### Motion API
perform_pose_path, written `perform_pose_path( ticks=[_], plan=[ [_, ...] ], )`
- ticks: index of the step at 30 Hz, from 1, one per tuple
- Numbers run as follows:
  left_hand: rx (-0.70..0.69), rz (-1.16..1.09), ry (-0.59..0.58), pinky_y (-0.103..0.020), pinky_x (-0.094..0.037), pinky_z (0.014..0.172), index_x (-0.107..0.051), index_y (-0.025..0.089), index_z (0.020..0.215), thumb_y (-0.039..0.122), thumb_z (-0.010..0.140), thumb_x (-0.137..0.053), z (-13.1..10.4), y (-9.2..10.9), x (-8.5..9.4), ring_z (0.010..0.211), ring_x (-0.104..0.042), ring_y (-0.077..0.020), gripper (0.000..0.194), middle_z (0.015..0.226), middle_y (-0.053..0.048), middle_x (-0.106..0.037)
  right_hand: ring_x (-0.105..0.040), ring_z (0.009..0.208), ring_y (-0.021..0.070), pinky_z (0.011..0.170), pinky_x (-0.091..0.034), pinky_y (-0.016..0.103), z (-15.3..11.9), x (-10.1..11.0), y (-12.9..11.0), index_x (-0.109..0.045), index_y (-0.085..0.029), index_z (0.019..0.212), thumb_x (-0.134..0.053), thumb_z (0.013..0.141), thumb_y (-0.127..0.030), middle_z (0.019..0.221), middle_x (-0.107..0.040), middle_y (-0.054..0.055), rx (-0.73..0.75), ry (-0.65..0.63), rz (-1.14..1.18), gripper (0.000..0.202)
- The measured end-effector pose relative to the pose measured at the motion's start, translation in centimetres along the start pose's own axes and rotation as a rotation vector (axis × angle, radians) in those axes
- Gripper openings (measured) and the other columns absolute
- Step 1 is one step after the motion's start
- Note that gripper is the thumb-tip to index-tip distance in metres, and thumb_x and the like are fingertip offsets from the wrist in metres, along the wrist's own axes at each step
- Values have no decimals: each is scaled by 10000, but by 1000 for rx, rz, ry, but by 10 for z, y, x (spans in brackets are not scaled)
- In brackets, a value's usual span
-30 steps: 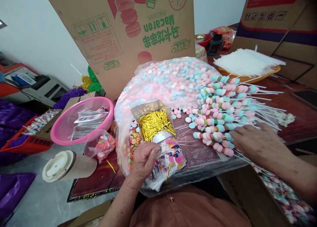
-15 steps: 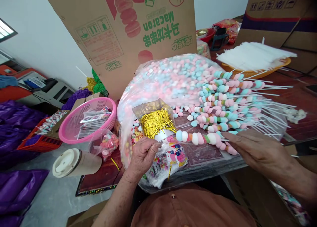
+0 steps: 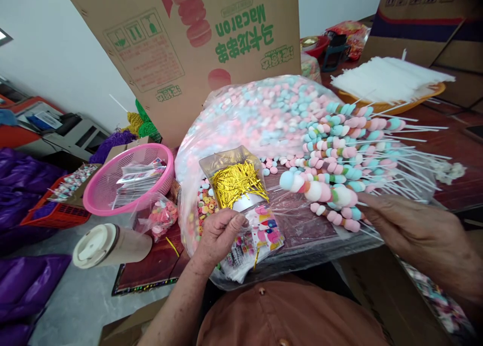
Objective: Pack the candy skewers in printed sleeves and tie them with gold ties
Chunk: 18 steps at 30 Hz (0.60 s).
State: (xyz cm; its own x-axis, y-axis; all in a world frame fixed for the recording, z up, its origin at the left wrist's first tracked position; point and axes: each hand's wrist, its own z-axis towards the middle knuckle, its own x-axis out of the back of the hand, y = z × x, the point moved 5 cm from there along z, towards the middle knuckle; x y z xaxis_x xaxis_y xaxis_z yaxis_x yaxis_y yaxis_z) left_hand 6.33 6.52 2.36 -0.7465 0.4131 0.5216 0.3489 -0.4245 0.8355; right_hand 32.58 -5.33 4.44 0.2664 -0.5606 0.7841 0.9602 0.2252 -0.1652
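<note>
My right hand point(image 3: 411, 230) grips the stick of a marshmallow skewer point(image 3: 320, 190), whose pink, white and blue pieces point left above the table. Beneath it lies another short skewer point(image 3: 335, 218), and a pile of finished skewers point(image 3: 339, 150) spreads behind, sticks to the right. My left hand point(image 3: 222, 235) is closed, thumb against fingers, at the edge of a stack of printed clear plastic bags point(image 3: 266, 235); what it pinches is hidden. Just beyond that hand, gold twist ties point(image 3: 237, 185) fill an open pouch.
A large clear bag of loose marshmallows point(image 3: 256, 104) lies before an upright carton point(image 3: 196, 74). To the left are a pink basket point(image 3: 88, 195) of flat packets and a lidded cup point(image 3: 132, 243). White sticks point(image 3: 392, 79) fill a yellow basket at right.
My right hand has lifted the skewer off the table toward me and slightly right, uncovering the short skewer below. My left hand has stayed nearly in place by the printed bags.
</note>
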Motion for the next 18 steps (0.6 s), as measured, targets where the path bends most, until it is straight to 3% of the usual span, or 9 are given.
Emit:
perform_pose_path(
  ticks=[4,9,14,18],
  plan=[
    [127,-85,73,-215,-423,516,-638,137,660,400,831,-491,1,-4,0,544,-544,-114,346,596,-28,-631,-621,653,178,621,-474,275,-5,-10,-10,-552,-160,1066,-430,885,-149,737,-676,72,116,-6,-11,218],
    [113,-71,38,-210,-400,498,-618,143,629,416,840,-462,6,-2,0,525,-528,-109,378,575,-18,-616,-605,662,192,626,-467,302,-16,-18,-7,-559,-143,1080,-459,842,-83,734,-660,76,149,-71,15,265],
    [-125,361,-69,-237,-337,521,-570,155,569,346,866,-435,16,13,-2,507,-486,-113,378,512,-8,-537,-592,653,195,595,-458,312,-21,-23,-1,-547,-137,1120,-403,814,-30,732,-644,78,220,-196,-2,354],
    [-286,630,-63,-255,-313,562,-564,161,582,332,872,-431,22,24,0,539,-492,-124,362,522,-11,-534,-599,656,191,596,-469,300,-20,-27,-4,-556,-126,1102,-416,834,-61,752,-657,87,186,-154,-4,309]
  ],
)
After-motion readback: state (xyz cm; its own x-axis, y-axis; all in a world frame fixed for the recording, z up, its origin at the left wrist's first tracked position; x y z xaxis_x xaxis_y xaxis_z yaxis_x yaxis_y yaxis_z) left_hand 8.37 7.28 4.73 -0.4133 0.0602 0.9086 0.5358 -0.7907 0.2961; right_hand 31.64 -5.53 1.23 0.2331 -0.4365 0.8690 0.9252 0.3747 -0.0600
